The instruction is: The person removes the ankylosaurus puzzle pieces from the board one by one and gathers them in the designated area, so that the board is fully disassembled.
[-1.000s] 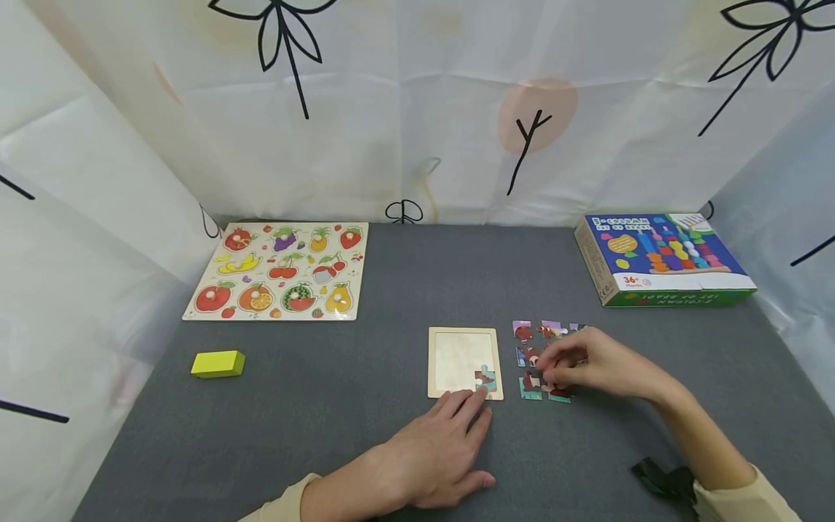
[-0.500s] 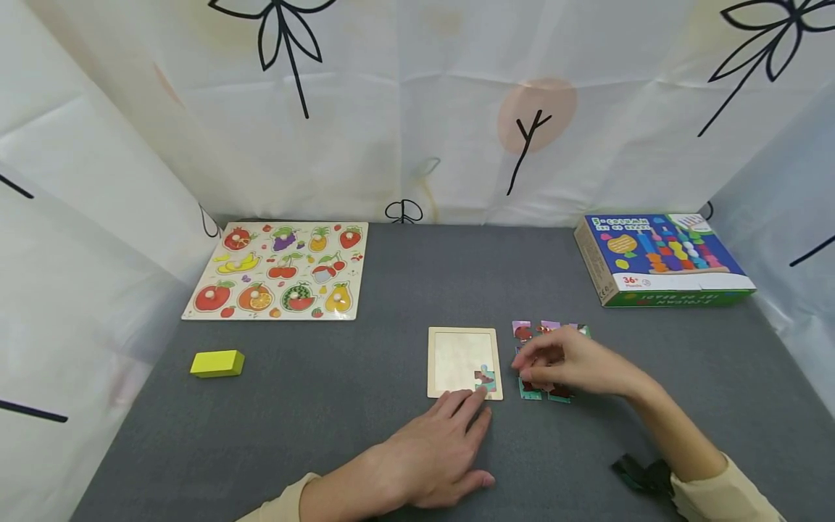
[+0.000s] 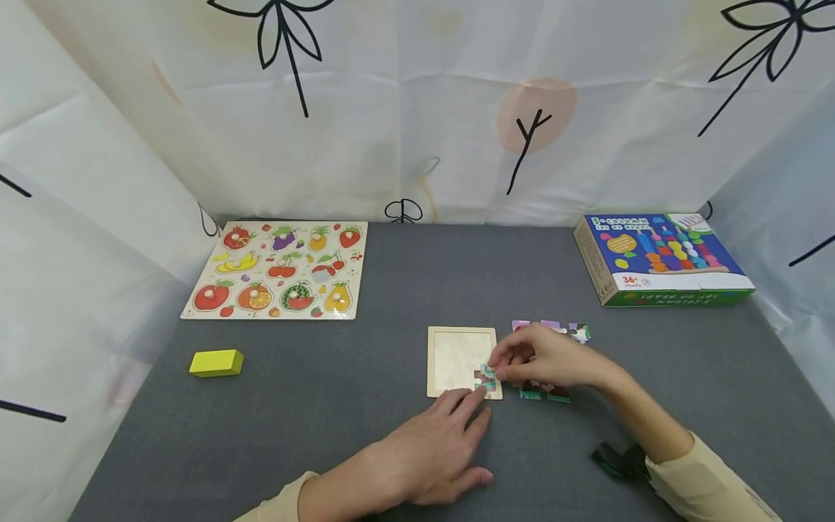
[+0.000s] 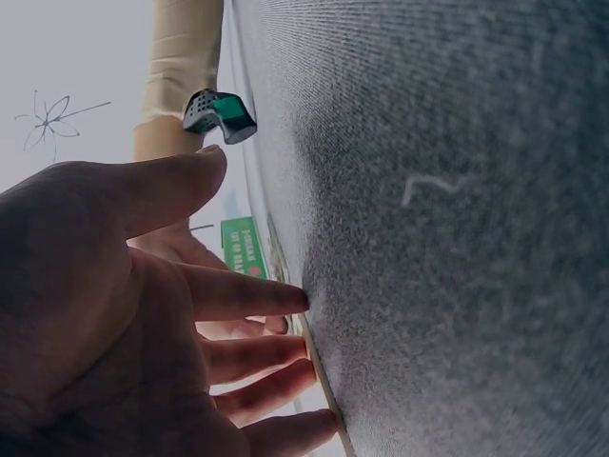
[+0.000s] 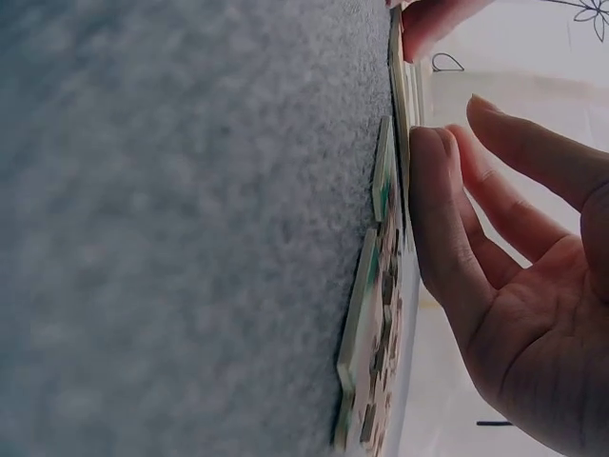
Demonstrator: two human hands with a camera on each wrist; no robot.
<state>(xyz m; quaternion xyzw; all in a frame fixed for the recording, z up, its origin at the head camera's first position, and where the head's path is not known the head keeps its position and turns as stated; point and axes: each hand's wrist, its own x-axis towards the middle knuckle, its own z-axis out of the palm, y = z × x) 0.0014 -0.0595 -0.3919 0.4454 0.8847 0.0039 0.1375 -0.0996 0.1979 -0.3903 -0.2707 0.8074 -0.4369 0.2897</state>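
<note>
A shallow wooden puzzle tray [image 3: 451,355] lies on the grey table, with a teal and brown puzzle piece [image 3: 485,380] in its lower right corner. My left hand [image 3: 435,451] rests with fingers extended at the tray's near edge, one fingertip by that piece; the left wrist view shows its thumb held apart. At the tray's right edge, my right hand [image 3: 551,357] pinches a small puzzle piece, mostly hidden by its fingertips. Under and beside it lie loose puzzle pieces [image 3: 579,332], partly covered. The right wrist view shows several of these pieces [image 5: 358,314] edge-on.
A fruit puzzle board [image 3: 309,252] lies at the back left, with a yellow block [image 3: 217,363] in front of it. A blue and green toy box [image 3: 672,254] stands at the back right. Patterned white cloth [image 3: 365,145] hangs behind the table.
My right hand has moved left from the loose pieces to the tray's right edge, fingers pinched throughout. The left hand has stayed at the tray's near edge.
</note>
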